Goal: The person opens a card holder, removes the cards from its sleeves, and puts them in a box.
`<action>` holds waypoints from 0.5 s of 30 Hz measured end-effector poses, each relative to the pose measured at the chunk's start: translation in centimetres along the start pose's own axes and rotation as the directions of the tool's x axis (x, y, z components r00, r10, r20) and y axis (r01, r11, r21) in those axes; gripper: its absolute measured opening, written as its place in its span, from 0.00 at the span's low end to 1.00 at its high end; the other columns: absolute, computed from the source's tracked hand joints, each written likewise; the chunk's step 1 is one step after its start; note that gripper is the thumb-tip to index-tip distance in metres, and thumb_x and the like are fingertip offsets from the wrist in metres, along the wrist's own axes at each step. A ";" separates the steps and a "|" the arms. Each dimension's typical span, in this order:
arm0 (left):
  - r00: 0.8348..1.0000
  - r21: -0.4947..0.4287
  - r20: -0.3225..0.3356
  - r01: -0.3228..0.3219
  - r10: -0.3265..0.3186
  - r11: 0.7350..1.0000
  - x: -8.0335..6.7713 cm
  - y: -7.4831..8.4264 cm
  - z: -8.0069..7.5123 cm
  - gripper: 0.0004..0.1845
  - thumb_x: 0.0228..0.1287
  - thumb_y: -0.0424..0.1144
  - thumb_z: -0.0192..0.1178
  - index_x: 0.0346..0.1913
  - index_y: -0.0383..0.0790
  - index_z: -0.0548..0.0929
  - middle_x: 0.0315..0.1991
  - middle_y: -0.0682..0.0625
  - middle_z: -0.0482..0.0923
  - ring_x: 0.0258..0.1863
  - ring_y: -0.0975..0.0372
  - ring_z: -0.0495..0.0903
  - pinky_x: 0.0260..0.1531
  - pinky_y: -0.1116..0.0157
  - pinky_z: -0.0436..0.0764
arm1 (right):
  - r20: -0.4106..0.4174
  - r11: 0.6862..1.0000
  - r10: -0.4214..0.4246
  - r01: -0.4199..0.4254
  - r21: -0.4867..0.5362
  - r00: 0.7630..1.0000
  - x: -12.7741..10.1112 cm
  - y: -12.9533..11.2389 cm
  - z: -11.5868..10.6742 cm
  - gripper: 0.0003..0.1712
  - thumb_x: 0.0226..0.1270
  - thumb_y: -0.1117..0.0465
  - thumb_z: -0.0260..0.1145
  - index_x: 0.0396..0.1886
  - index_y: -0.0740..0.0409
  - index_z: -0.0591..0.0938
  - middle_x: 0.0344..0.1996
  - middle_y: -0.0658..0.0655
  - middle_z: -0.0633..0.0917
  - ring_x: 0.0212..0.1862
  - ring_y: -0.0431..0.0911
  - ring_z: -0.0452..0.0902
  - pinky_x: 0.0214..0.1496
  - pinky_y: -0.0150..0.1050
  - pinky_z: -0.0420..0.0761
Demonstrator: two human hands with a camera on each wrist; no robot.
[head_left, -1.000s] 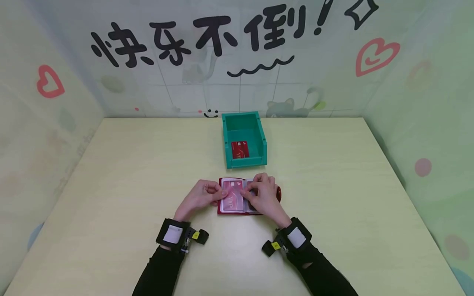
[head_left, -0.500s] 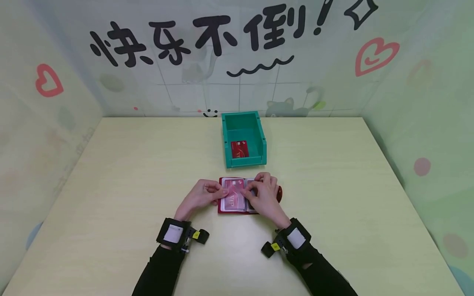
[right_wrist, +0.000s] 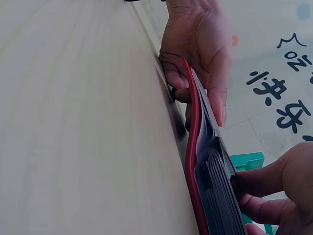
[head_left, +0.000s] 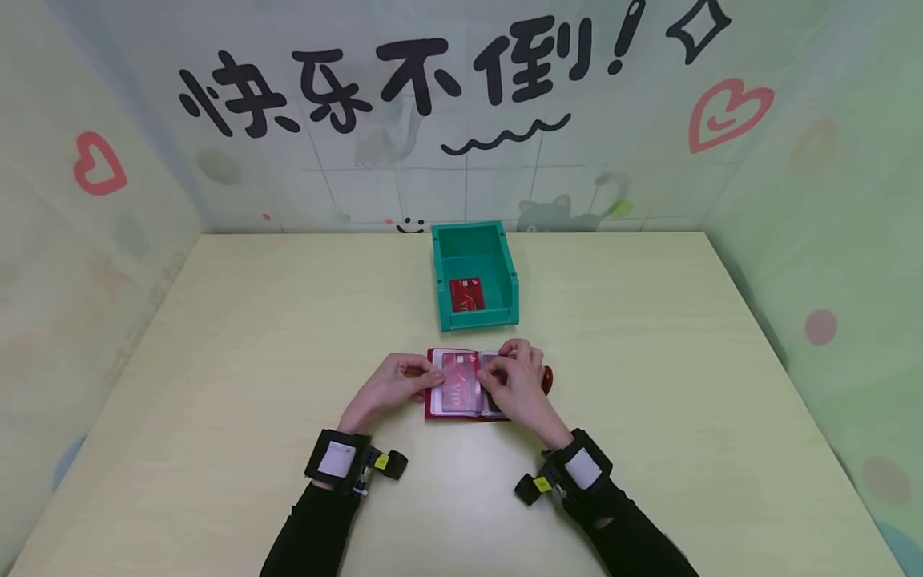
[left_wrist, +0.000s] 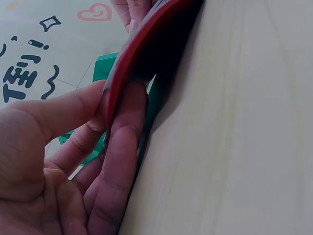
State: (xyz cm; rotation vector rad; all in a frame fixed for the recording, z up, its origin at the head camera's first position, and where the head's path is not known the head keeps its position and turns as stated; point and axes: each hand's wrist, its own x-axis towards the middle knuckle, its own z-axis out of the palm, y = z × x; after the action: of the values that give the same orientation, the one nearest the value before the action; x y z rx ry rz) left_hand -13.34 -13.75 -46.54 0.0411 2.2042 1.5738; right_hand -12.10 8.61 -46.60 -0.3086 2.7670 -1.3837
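Pale wood bench [head_left: 252,336] fills our view, walled in by panels with hearts, black lettering and a cartoon cat. Near the middle of it, close to us, lies a red card wallet [head_left: 465,393], opened flat with its clear sleeves facing up; a red card marked VIP [head_left: 460,390] shows through the sleeve on its left page.

Our left hand [head_left: 395,383] sits at the wallet's left edge. The left wrist view shows the thumb on top and the fingers curled underneath, pinching the cover [left_wrist: 142,63] and lifting that edge slightly off the bench, which we judge steadies the wallet and tilts the sleeves toward the other hand. Our right hand [head_left: 515,378] lies over the right page, its fingers bent and its fingertips [right_wrist: 244,188] pressed against the stacked sleeve edges [right_wrist: 222,200], as if working at one pocket; whether it actually has a card pinched we cannot tell, since its own fingers cover the spot.

Just beyond the wallet, farther from us, stands a green bin [head_left: 513,276] with its lower front wall facing us, so a hand coming from the wallet can reach in easily. One red card [head_left: 466,294] lies flat on its floor, toward the near end. Black straps with small cameras wrap both wrists.
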 end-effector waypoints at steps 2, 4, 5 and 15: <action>1.000 0.004 -0.003 0.004 -0.004 1.000 -0.1 0.0 0.0 0.12 0.70 0.39 0.64 0.42 0.30 0.85 0.38 0.45 0.83 0.33 0.60 0.77 0.32 0.69 0.80 | 0.008 1.000 0.006 -0.006 0.002 1.000 0.0 0.0 0.0 0.09 0.67 0.62 0.68 0.29 0.63 0.86 0.51 0.63 0.68 0.61 0.59 0.55 0.62 0.60 0.55; 1.000 0.013 0.002 -0.003 0.003 1.000 -0.2 0.0 0.0 0.11 0.70 0.39 0.63 0.42 0.30 0.85 0.38 0.44 0.83 0.33 0.60 0.77 0.32 0.69 0.79 | 0.019 1.000 0.013 -0.013 -0.007 1.000 0.0 0.0 0.1 0.11 0.67 0.58 0.70 0.28 0.60 0.85 0.52 0.62 0.68 0.62 0.58 0.54 0.62 0.59 0.55; 1.000 0.017 0.003 -0.008 0.008 1.000 -0.2 0.0 -0.1 0.11 0.70 0.38 0.63 0.41 0.30 0.85 0.38 0.44 0.83 0.33 0.60 0.77 0.32 0.69 0.79 | 0.021 1.000 0.013 -0.012 -0.016 1.000 0.0 0.0 0.1 0.12 0.66 0.56 0.70 0.27 0.59 0.85 0.52 0.62 0.68 0.62 0.58 0.54 0.62 0.59 0.56; 0.999 0.021 0.031 -0.031 0.031 0.999 -0.1 -0.1 -0.2 0.10 0.71 0.38 0.62 0.40 0.31 0.83 0.37 0.45 0.83 0.33 0.61 0.77 0.32 0.70 0.80 | 0.004 0.999 0.035 -0.035 -0.031 0.999 0.3 0.6 -0.3 0.12 0.65 0.57 0.72 0.25 0.61 0.85 0.49 0.62 0.70 0.61 0.58 0.57 0.57 0.56 0.63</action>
State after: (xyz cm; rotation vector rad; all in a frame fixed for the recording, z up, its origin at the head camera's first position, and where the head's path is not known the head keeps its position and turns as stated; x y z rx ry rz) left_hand -13.32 -14.04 -46.58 0.1055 2.2067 1.5560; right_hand -12.57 9.15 -46.83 -0.2628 2.7788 -1.3327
